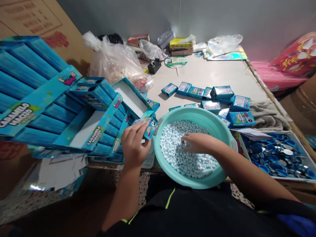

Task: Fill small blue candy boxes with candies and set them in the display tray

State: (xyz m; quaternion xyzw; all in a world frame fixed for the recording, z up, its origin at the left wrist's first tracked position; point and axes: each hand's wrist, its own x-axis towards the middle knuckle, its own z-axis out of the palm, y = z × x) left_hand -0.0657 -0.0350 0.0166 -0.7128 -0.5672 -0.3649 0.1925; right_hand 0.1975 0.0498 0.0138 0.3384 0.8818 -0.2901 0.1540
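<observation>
Head view: candies (176, 158) in a basin (166, 168) are dipped into by the right hand (197, 143), its grip hidden, while a small box (148, 131) is clasped in the left hand (135, 141) just beside, apparently for a short reach. Lids (274, 158) are kept rightward, seemingly handy; beyond, more boxes (240, 119) are scattered across the table (209, 73).

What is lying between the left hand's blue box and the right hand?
The head view shows the basin's rim, then pale pellets inside it.

I see a packing workshop: rectangular blue cardboard cartons (44, 95) left of my left hand (135, 141), round turquoise plastic basin (209, 120) right.
</observation>
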